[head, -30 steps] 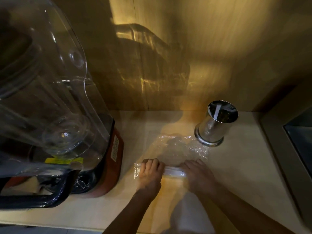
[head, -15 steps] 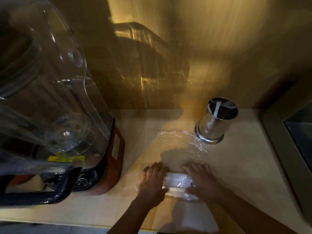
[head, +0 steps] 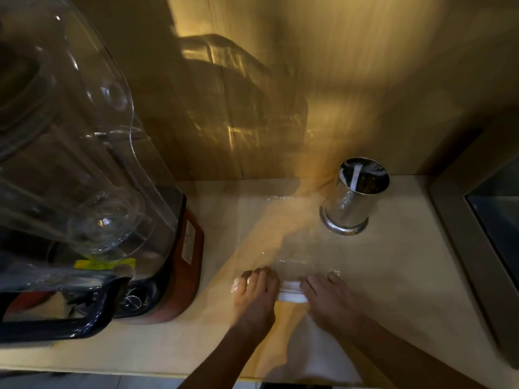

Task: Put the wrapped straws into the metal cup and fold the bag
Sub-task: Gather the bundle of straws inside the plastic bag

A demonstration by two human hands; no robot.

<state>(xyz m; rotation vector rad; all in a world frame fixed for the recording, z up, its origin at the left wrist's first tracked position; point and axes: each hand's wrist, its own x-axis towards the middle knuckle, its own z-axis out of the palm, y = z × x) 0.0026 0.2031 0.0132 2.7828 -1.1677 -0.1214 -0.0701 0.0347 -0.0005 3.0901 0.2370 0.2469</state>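
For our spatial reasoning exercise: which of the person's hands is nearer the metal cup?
Right. The right hand lies below the metal cup, slightly left; the left hand is farther left, nearer the blender.

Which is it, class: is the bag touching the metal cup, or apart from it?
Cannot tell. In the head view the clear bag is pressed under both hands, and its faint far edge fades out near the metal cup; no plain contact or gap shows.

Bag: the clear plastic bag (head: 292,290) is now rolled tighter, a narrower strip between the hands.
Loose plastic: less of it lies beyond the fingertips (head: 259,272).
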